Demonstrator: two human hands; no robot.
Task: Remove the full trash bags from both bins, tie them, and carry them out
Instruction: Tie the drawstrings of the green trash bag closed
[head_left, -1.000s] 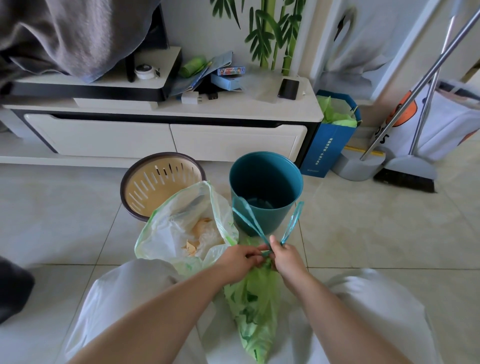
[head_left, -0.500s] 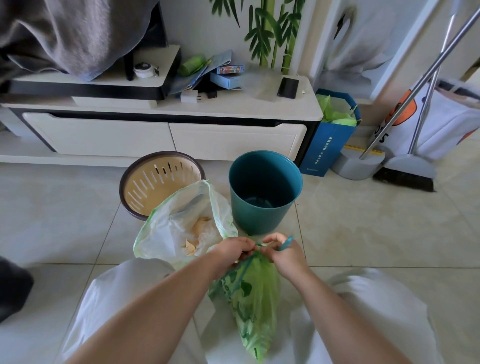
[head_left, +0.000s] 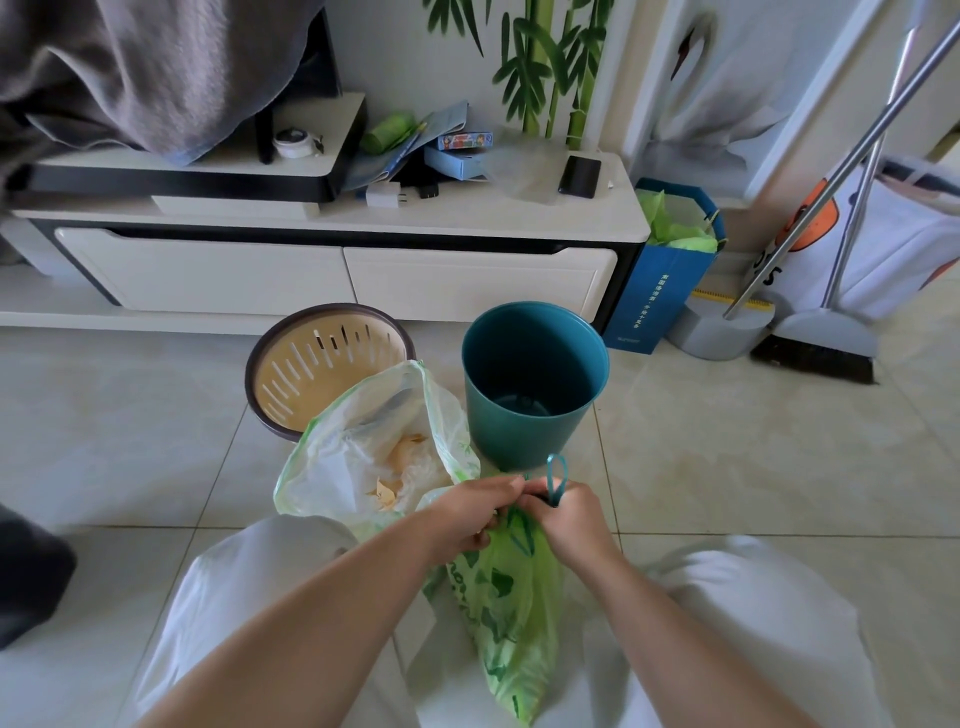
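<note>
2 bags (head_left: 511, 613), 2 bins (head_left: 535, 384), 2 hands (head_left: 524, 512)

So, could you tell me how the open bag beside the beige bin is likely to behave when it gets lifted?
The open bag is thin, see-through film, so it will probably be floppy and sag. Its contents look like paper scraps, so it is likely light. Its mouth gapes untied, so tilting it might spill something; gathering the top first seems wise.

My left hand (head_left: 470, 514) and right hand (head_left: 563, 519) meet knuckle to knuckle, fingers pinched closed, forearms angling inward.
</note>
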